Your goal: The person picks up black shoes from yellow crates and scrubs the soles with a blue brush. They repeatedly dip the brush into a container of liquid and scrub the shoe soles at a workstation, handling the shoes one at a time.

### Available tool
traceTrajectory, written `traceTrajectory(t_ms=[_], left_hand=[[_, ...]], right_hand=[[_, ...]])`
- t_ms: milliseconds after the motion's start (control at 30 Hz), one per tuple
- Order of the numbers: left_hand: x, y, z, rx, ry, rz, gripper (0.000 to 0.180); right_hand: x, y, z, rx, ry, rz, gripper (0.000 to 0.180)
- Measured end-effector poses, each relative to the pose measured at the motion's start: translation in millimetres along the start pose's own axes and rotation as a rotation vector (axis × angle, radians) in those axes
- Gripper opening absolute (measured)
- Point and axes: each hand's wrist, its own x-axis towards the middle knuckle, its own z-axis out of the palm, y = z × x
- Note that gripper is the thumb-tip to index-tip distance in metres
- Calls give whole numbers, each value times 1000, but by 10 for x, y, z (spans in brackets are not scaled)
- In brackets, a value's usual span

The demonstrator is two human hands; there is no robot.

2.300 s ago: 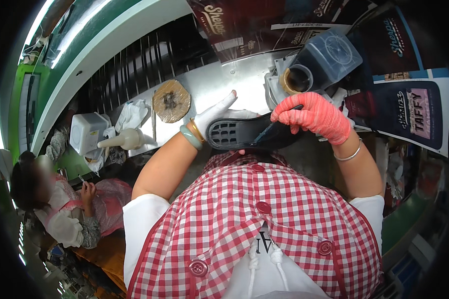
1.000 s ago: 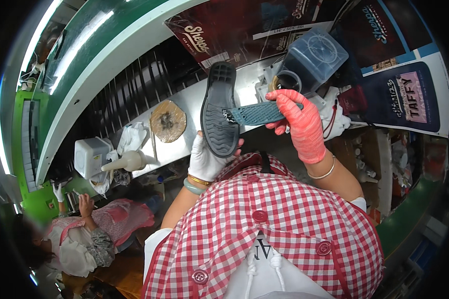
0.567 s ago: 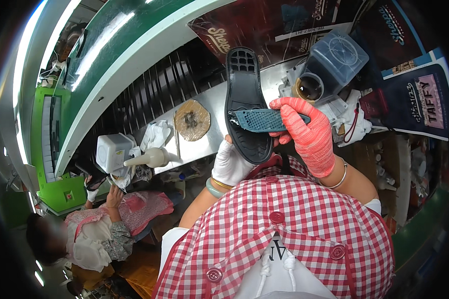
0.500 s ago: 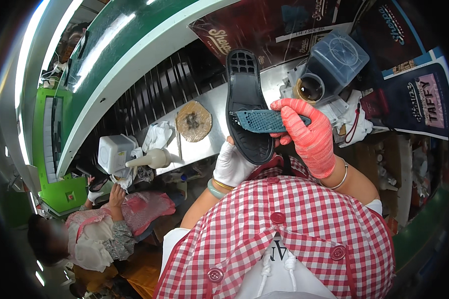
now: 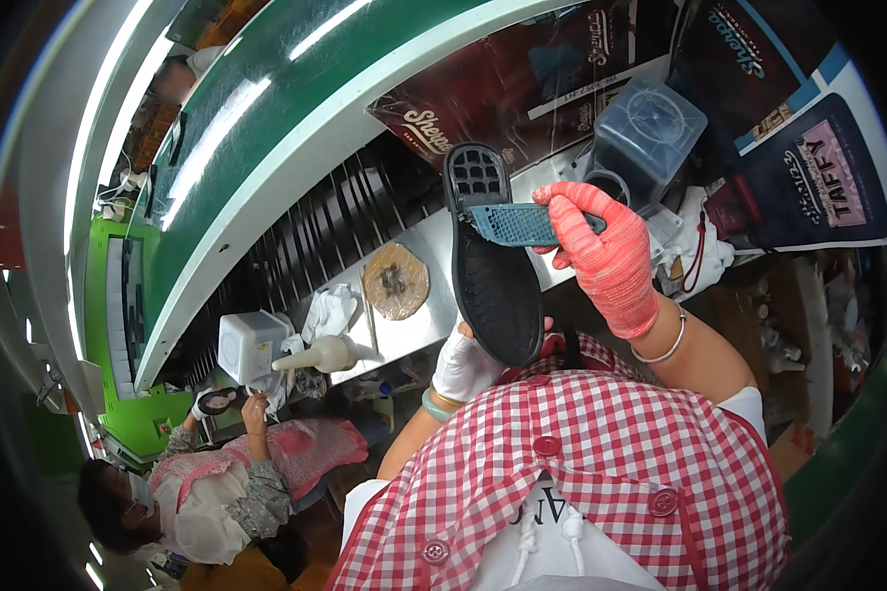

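Observation:
A long black shoe sole (image 5: 491, 266) stands upright in front of me, its gridded heel end at the top. My left hand (image 5: 465, 362), in a white glove, grips its lower end from underneath. My right hand (image 5: 603, 258), in a pinkish-red glove, holds a flat blue-grey gridded piece (image 5: 514, 224) across the upper part of the sole, touching it. My red and white checked shirt fills the lower middle of the view.
A metal bench top (image 5: 419, 310) carries a round brown pad (image 5: 395, 281), a cream squeeze bottle (image 5: 325, 354), a white box (image 5: 248, 345) and crumpled cloth. A clear plastic container (image 5: 643, 136) stands at the right. Another person (image 5: 232, 483) works at lower left, beside a green conveyor (image 5: 266, 118).
I have lifted the sole from lying flat across my front to standing upright, my left hand shifting to its lower end. My right hand has brought the blue-grey piece onto its upper part.

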Motion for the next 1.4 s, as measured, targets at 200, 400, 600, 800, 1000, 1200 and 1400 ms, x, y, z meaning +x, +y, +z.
traceTrajectory(t_ms=[200,400,600,800,1000,1200,1400], left_hand=[[-52,-11,-39,18,-24,-23,83],[-44,-34,-99,-28,12,-28,81],[50,11,-157,-22,-35,-2,81],[108,-28,-165,-136,95,50,71],[137,14,-197,-199,117,15,61],[126,42,-77,-105,328,-31,63],[135,71,-218,-111,237,-154,57]], right_hand=[[213,-80,0,38,23,-42,19],[59,-105,-29,-43,-104,76,21],[-175,-27,0,47,-174,253,20],[-256,10,-24,-17,-219,301,19],[-318,-26,-48,-90,-319,318,20],[-222,-72,-67,-175,-494,380,23],[-31,-88,6,-210,-652,528,31]])
